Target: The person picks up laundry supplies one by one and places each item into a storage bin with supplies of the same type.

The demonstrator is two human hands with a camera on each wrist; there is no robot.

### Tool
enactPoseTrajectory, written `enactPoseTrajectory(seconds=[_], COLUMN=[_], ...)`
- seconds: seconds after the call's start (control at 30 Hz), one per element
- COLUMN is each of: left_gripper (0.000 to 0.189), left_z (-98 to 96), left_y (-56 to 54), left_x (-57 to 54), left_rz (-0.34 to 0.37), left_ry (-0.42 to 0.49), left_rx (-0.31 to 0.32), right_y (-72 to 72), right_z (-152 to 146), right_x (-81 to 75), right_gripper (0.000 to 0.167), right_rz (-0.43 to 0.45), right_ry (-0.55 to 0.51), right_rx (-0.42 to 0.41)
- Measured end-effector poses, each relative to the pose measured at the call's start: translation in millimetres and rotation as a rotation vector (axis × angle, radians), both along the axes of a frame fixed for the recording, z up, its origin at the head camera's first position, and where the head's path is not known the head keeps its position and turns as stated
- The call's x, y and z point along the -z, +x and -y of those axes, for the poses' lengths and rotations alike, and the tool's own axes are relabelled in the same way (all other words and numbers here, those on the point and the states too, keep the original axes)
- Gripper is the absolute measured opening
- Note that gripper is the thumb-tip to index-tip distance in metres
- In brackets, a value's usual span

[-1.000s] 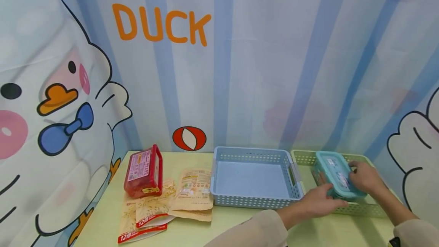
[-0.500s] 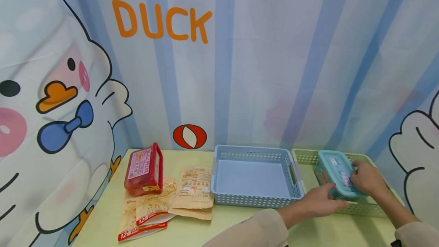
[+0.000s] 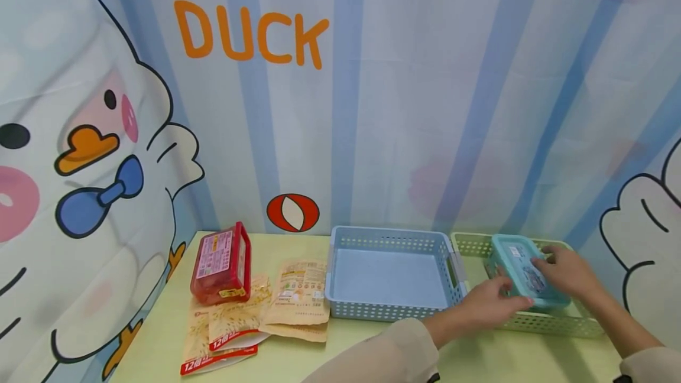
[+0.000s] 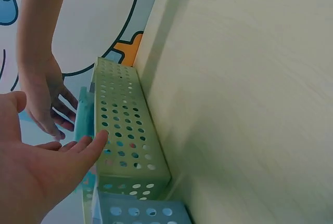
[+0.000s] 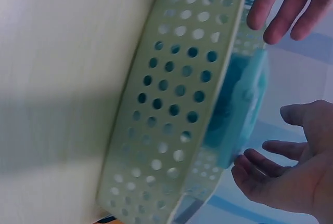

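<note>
A teal lidded food container [image 3: 527, 273] sits inside the pale green perforated basket [image 3: 558, 325], its lid showing above the front rim in the wrist views. My left hand [image 3: 492, 303] hovers by the container's front left side with the fingers spread, holding nothing; in the left wrist view its palm [image 4: 47, 167] is turned up beside the basket. At the container's right side is my right hand [image 3: 569, 270], thumb over the lid's edge. In the right wrist view that hand [image 5: 296, 172] has loose, parted fingers close to the container's end; whether a fingertip touches it I cannot tell.
A blue perforated basket [image 3: 393, 279] stands just left of the green one. Farther left on the yellow table [image 3: 340, 359], a red plastic box [image 3: 222, 265] rests on several tan pouches [image 3: 298, 294]. A striped duck-print curtain [image 3: 404, 105] hangs behind the table.
My left hand has eased away from the container's front left side, its fingers spreading. My right hand's grip on the lid's right edge has loosened. The container stays in the green basket.
</note>
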State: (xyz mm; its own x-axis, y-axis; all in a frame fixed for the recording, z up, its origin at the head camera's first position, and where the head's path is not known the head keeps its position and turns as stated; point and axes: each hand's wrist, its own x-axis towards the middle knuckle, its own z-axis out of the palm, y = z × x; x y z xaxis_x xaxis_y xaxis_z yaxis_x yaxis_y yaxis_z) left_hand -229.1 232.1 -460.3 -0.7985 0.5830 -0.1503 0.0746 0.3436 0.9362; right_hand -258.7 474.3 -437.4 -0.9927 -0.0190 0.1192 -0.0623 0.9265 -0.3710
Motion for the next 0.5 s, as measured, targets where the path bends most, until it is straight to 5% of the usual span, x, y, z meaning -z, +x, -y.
enactPoseTrajectory(seconds=[0.13, 0.33, 0.5], left_gripper=[0.049, 0.045, 0.054], left_z=[10.8, 42.9, 73.8], left_y=[-2.2, -10.9, -16.4], left_x=[-9.8, -16.9, -21.7], left_rz=[-0.031, -0.038, -0.099], left_ry=[0.001, 0.117, 0.121], left_rx=[-0.003, 0.052, 0.004], right_y=[2.1, 4.9, 4.2], right_z=[15.6, 40.5, 56.5], right_x=[-15.6, -34.6, -41.3], right_gripper=[0.060, 0.073, 0.084], right_rz=[-0.011, 0.012, 0.019], right_ry=[0.020, 0.049, 0.044], right_rx=[-0.049, -0.086, -0.088])
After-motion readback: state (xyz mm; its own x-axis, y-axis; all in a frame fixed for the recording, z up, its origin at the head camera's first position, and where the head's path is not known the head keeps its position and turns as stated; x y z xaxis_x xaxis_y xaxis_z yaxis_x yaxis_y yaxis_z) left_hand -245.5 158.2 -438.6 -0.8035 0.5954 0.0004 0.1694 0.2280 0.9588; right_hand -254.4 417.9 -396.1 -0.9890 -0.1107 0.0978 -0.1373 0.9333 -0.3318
